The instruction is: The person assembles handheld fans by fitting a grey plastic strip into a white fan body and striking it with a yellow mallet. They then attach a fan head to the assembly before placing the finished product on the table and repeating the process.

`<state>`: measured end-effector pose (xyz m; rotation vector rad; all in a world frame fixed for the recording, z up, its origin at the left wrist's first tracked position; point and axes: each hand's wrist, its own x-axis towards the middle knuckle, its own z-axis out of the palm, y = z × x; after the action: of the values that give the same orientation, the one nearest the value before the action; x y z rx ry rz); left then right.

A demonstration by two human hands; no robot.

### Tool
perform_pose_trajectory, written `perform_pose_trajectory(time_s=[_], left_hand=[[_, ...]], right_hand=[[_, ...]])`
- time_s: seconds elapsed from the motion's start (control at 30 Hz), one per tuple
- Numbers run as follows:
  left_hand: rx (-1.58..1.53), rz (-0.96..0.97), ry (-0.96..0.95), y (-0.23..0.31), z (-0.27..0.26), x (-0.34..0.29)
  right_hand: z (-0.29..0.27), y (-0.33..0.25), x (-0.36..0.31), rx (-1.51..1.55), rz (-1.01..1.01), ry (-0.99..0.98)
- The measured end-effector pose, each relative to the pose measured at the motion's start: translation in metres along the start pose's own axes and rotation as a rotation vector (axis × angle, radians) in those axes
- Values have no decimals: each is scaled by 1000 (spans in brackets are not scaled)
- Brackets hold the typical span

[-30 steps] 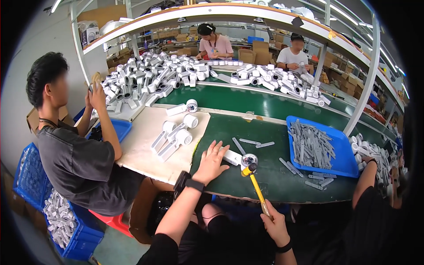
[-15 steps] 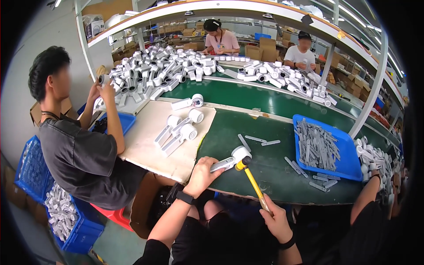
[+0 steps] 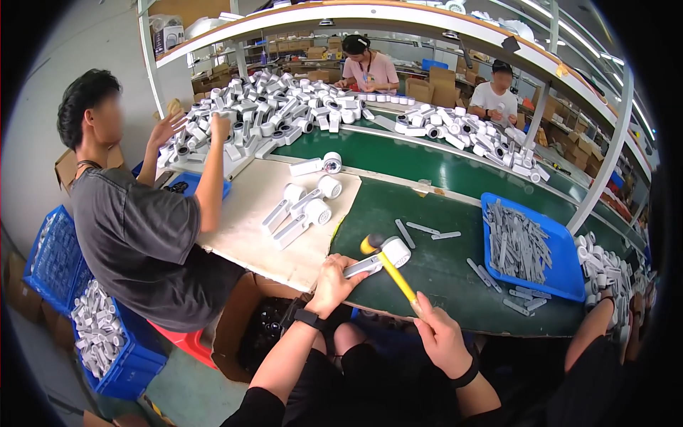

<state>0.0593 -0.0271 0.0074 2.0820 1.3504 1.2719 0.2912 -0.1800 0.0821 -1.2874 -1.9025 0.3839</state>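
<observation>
The left hand (image 3: 333, 285) pinches a white device (image 3: 367, 265) on the table (image 3: 441, 285); the right hand (image 3: 444, 337) clasps a yellow hammer (image 3: 397, 277).

My left forearm (image 3: 284, 361) is slanting up and rightward, and my left hand (image 3: 331, 285) is gripping with bent fingers. My right forearm (image 3: 479, 396) is angling up and leftward; my right hand (image 3: 441, 337) is curling into a grip, sitting apart from the left and nearer my body.
</observation>
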Motion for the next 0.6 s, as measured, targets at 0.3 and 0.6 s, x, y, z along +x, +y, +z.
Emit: perform_pose_trajectory(time_s=[0.3,0.6], left_hand=[[28,36,132,-16,-10,-20],[59,-25,174,-15,-12,-25]], right_hand=[[6,9,3,-36,20,-52],[14,-16,9,-69,-85,-22]])
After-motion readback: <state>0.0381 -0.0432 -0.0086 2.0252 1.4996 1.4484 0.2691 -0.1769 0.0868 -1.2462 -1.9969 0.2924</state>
